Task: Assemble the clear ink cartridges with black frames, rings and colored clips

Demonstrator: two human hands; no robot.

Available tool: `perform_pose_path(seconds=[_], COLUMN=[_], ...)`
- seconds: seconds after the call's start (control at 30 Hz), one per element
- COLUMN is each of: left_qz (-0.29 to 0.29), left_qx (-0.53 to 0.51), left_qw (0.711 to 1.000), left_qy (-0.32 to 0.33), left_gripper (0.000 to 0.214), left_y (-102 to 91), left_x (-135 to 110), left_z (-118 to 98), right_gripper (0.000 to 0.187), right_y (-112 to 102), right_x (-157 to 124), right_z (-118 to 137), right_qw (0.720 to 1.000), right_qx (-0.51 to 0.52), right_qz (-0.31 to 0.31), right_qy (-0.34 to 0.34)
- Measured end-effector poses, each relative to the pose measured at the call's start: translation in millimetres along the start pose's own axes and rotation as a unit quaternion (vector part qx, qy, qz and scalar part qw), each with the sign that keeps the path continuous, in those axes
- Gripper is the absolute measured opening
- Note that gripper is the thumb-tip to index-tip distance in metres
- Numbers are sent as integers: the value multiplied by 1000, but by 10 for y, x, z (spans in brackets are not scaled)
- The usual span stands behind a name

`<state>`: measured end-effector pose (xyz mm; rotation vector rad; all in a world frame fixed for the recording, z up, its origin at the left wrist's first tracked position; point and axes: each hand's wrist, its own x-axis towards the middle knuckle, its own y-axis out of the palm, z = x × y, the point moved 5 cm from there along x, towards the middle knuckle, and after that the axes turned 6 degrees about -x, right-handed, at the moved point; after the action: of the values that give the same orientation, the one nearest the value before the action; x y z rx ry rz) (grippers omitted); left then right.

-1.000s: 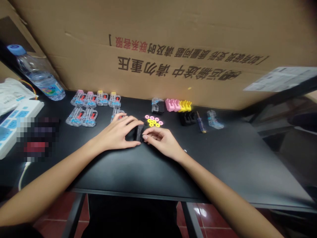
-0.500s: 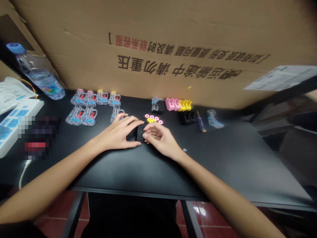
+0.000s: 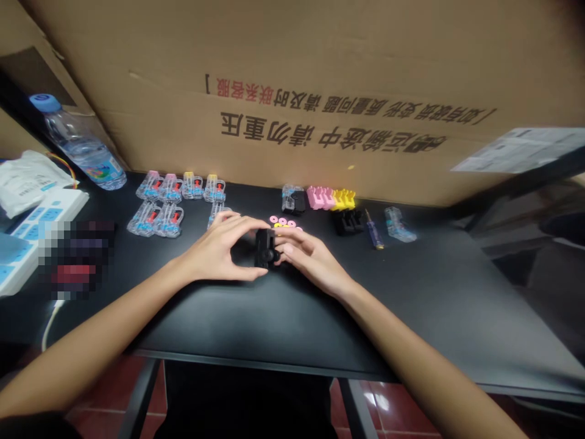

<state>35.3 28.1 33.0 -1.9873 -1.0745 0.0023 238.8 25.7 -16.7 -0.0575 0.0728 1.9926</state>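
Head view: the left hand curls around a black part, thumb below and fingers over its top, gripping it. The right hand pinches the same part from the right with thumb and fingertips. The part stands upright between both hands, just above the black table, near the middle. Just behind it lie pink and yellow rings. Clear cartridges sit in rows to the left. Pink clips, yellow clips, black clips and a screwdriver lie to the right. A bottle leans at the far left against a cardboard box
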Motion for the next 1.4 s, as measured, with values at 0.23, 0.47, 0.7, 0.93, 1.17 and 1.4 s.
perform_pose_path(seconds=[0.23,0.47,0.7,0.93,1.17,1.4], left_qz=[35,45,16,45,63,56], left_qx=[-58,92,201,166,166,93], left_qw=[998,995,978,982,972,984], left_qy=[10,18,-49,-78,-153,-138], left_gripper=[71,49,28,53,77,63], left_y=[67,-219,-467,-275,-209,-138], left_x=[-13,1,-54,-60,-67,-60], left_z=[-29,123,513,422,393,352], right_gripper=[64,51,56,57,58,59], right_y=[270,53,-18,-47,-88,-71], right_x=[-77,-7,11,6,34,38], right_z=[-75,-86,-109,-72,-61,-78], right_qw=[990,997,998,998,995,996], right_qx=[75,47,26,-41,-75,-73], right_qz=[120,-3,-35,-47,-66,-60], right_qy=[27,56,45,24,9,9])
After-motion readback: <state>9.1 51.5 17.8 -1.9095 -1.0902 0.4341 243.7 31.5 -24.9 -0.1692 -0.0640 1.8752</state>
